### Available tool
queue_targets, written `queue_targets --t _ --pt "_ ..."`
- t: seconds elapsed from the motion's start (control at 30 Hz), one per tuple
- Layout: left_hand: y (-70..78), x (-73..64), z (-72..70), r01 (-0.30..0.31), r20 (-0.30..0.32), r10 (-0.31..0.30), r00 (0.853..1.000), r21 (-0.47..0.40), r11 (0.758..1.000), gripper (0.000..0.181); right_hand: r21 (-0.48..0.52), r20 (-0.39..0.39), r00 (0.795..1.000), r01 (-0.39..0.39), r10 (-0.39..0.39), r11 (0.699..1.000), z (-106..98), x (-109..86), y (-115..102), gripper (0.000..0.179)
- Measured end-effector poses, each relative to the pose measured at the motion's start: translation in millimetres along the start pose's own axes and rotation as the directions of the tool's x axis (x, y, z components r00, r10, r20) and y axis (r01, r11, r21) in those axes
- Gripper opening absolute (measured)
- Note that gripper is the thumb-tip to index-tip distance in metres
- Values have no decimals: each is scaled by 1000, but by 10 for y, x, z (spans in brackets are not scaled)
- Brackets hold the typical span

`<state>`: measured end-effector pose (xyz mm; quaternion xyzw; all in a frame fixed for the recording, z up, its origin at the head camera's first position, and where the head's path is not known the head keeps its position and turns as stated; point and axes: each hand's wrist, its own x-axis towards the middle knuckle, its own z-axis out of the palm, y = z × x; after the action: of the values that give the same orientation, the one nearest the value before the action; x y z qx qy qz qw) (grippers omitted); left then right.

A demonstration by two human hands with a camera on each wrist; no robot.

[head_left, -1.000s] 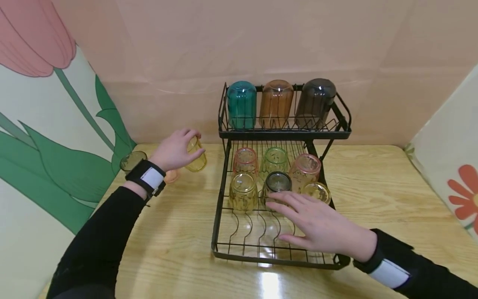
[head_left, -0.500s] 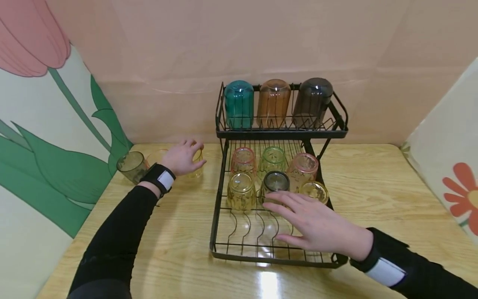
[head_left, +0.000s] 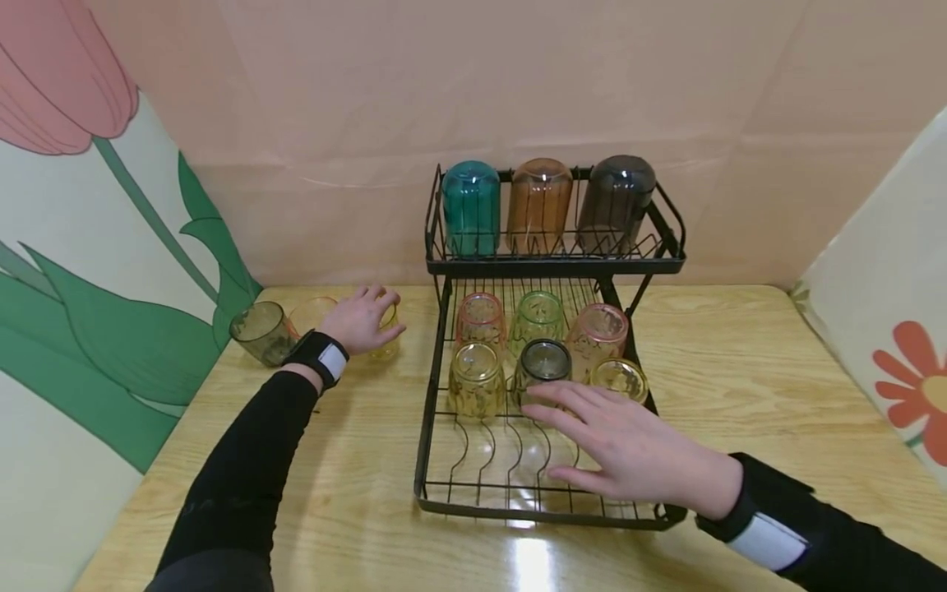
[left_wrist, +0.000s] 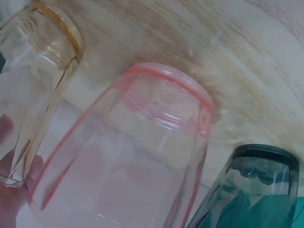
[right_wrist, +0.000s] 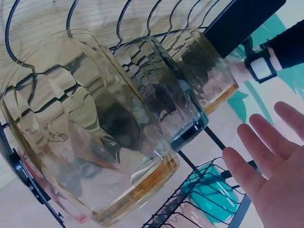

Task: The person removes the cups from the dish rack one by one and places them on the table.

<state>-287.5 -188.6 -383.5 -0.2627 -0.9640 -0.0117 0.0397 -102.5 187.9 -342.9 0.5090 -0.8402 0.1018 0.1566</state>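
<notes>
My left hand (head_left: 358, 319) is round a yellow glass (head_left: 388, 316) on the table left of the rack, thumb on one side and fingers on the other. In the left wrist view, that yellow glass (left_wrist: 40, 61) stands beside a pink-orange glass (left_wrist: 142, 142) and a dark grey glass (left_wrist: 259, 175). My right hand (head_left: 621, 440) hovers, fingers spread, over the front of the black dish rack (head_left: 427, 427), nearest to an upside-down grey glass (head_left: 543, 362) and a yellow glass (head_left: 620, 378). It holds nothing; the right wrist view shows its fingers (right_wrist: 254, 137) apart from the glasses.
The lower tier also bears upside-down red-rimmed (head_left: 481, 316), green (head_left: 538, 315), pink (head_left: 599, 329) and yellow (head_left: 476, 382) glasses. Teal (head_left: 471, 205), amber (head_left: 540, 201) and dark (head_left: 616, 201) glasses stand on the upper tier. A pink-orange wall (head_left: 333, 123) closes the back.
My left hand has lowered the tilted yellow glass onto the table, beside the pink-orange glass. The view has shifted slightly. My right hand has stayed over the rack.
</notes>
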Motion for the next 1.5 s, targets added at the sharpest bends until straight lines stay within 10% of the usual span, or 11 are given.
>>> queue_targets --t 0.6,0.87,1.17,1.5 --pt "-53 -21 -27 21 57 -25 998 59 998 74 -17 5 1000 -18 19 1000 -7 -20 1 64" --pt "121 -257 -228 -70 -191 52 980 -87 994 72 -86 51 987 -145 150 986 -96 -81 166 83" --pt "442 -757 -246 -62 -262 -96 960 -534 843 58 -121 71 954 -281 291 952 -183 -149 423 98" --pt "547 -1208 -82 -27 -200 -156 967 -692 722 51 -159 144 921 -340 363 927 -106 -268 505 98"
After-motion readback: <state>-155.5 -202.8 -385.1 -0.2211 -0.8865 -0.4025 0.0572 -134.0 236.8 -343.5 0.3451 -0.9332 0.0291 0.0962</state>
